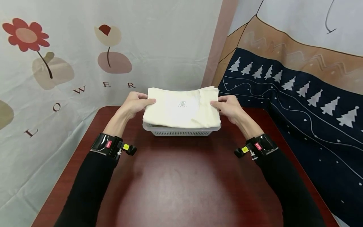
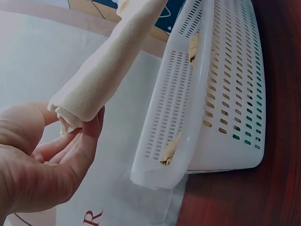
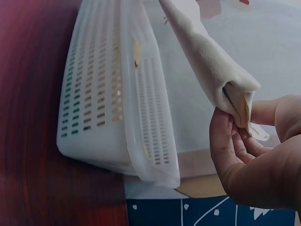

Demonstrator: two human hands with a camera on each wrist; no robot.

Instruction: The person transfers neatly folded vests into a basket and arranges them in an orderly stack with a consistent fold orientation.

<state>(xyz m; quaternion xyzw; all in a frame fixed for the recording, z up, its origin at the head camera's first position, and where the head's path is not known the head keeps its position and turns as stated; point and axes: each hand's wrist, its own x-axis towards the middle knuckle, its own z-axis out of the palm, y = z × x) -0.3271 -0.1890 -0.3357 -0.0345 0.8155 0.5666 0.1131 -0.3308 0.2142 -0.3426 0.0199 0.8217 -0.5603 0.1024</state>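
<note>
A folded cream cloth [image 1: 181, 108] with a small dark print hangs level above a white plastic basket [image 1: 181, 130]. My left hand [image 1: 136, 103] pinches the cloth's left end, thumb on top and fingers beneath. The right hand [image 1: 229, 108] grips the opposite end in the same way. Both wrist views show a gap between the cloth and the basket's rim [image 2: 195, 113]. Tan pieces [image 2: 170, 149] peek over that rim, and green shows through the side holes. Most of what lies inside the basket is hidden.
The basket stands toward the far side of a dark red-brown table [image 1: 175, 183]. Behind it hangs a pale curtain [image 1: 164, 41] with flower prints. A navy cloth with white trees [image 1: 289, 83] hangs along the right side.
</note>
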